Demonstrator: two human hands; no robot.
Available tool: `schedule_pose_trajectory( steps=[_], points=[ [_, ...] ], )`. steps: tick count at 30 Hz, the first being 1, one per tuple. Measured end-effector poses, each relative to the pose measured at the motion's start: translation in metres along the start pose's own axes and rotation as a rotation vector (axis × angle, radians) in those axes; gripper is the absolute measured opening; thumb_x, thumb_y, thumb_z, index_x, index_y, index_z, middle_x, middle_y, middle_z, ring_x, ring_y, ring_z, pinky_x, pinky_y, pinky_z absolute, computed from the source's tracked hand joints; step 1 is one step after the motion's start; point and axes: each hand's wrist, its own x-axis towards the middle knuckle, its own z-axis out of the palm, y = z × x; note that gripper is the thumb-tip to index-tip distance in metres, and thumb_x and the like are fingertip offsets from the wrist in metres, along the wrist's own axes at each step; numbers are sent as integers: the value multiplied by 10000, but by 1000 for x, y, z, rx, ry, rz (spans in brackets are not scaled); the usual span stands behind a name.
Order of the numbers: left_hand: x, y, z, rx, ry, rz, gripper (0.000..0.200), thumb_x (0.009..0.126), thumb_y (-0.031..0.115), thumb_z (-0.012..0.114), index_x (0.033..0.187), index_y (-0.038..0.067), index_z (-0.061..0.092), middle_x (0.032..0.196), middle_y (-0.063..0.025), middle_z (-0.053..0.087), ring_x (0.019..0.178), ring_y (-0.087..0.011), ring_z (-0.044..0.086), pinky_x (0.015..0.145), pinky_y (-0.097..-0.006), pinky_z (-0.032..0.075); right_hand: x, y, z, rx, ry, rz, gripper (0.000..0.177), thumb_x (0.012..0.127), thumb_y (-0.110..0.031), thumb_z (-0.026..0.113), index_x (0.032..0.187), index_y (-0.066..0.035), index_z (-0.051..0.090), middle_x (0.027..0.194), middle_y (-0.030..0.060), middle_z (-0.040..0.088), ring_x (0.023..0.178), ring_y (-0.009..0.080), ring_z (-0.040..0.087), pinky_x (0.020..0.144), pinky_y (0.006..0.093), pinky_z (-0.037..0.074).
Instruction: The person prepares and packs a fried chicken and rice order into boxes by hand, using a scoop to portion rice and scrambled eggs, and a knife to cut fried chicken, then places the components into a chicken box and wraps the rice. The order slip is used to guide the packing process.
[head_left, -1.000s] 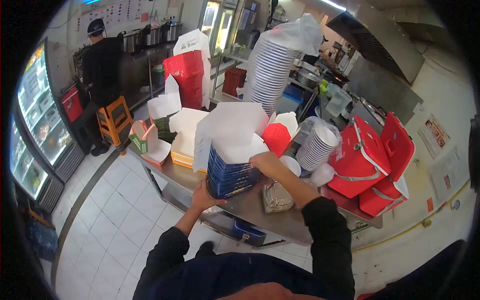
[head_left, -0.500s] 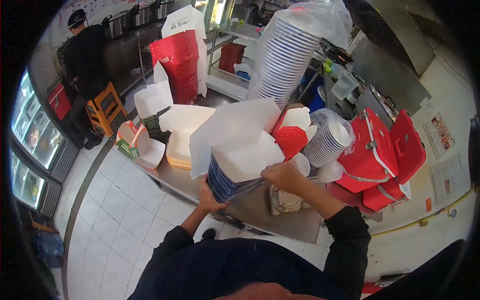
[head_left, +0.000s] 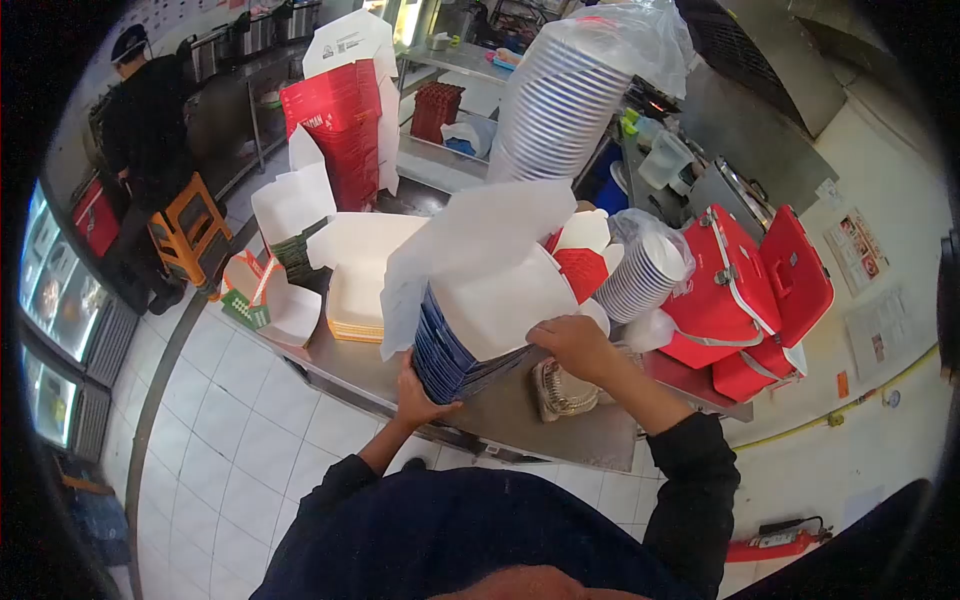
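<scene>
A nested stack of blue-sided paper food boxes (head_left: 445,352) with white insides and raised flaps is held between my hands over the steel table's front edge. My left hand (head_left: 420,398) is wrapped round the lower left side of the stack. At the right rim, my right hand (head_left: 572,342) grips the edge of the boxes, its fingertips partly hidden. Just left of the stack stand yellow-edged cartons (head_left: 362,290). Behind my right hand are a red takeout box (head_left: 582,274) and a tilted stack of paper cups (head_left: 645,278). Clear plastic lids (head_left: 562,390) lie below that hand.
A tall stack of white tubs (head_left: 555,105) in plastic rises behind the boxes. Red boxes (head_left: 345,130) are piled at the back left, green cartons (head_left: 268,298) at the left end. Red cooler boxes (head_left: 720,295) stand right. A person (head_left: 145,140) stands far left near an orange stool (head_left: 190,228).
My view has turned slightly, so the surroundings sit a little further left. Both hands keep their hold on the stack of boxes, which has barely moved.
</scene>
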Motion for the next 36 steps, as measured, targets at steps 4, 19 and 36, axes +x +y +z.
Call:
schedule_pose_trajectory(
  steps=[4,19,36],
  points=[
    [0,-2,1,-94,-17,-34,1192,385,425,790,1244,-78,133,1209,-242,303,1128,-356,317,947,-404,260,-1,-5,-29,22,174,86,168,659,-67,531,819,-89,575,789,54,601,744,226,583,610,312,470],
    [-9,176,-10,-960,-737,-174,761,622,400,673,1175,-3,340,1119,-128,454,1036,-242,449,882,-353,351,-133,-123,-97,477,303,307,204,770,-228,559,868,-54,521,694,104,535,609,280,547,520,340,437],
    [-113,362,227,-1526,-690,-454,658,608,385,561,1104,-23,420,974,-155,542,876,-277,545,817,-369,433,-395,-75,-93,593,321,663,211,836,-248,471,856,-38,482,674,194,519,642,368,519,561,392,402]
  ],
)
